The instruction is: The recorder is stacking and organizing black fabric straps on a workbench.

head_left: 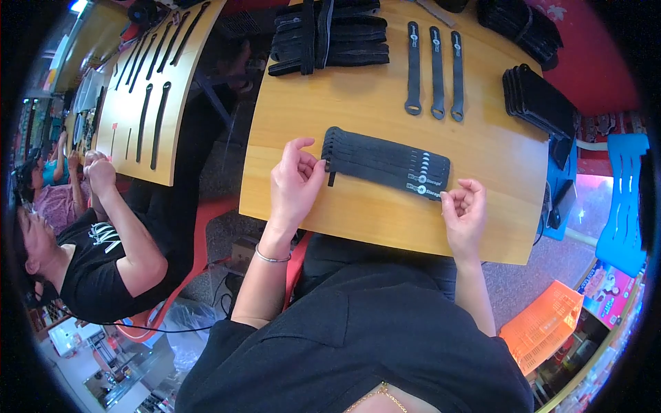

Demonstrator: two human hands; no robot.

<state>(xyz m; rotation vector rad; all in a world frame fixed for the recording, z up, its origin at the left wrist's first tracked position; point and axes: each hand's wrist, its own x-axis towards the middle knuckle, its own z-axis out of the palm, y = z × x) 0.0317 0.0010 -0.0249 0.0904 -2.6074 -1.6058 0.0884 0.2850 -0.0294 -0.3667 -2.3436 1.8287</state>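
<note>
A fanned stack of black hook-and-loop straps (385, 160) lies across the wooden table in front of me, each strap overlapping the one behind. At its left end my left hand (295, 180) pinches the edge with thumb and forefinger. A short black strip (332, 179) sticks out just beside those fingertips. My right hand (465, 215) has its fingers curled and its thumb and forefinger closed on the near right corner of the stack. White print shows near the straps' right ends.
Farther back on the table (289, 110) lie three single straps (436, 72), a bound black bundle (330, 38), a dark stack (539, 102) and another bundle (520, 31). To the left, a co-worker (117, 255) sits at a second table (155, 124) with straps. An orange basket (542, 327) stands at lower right.
</note>
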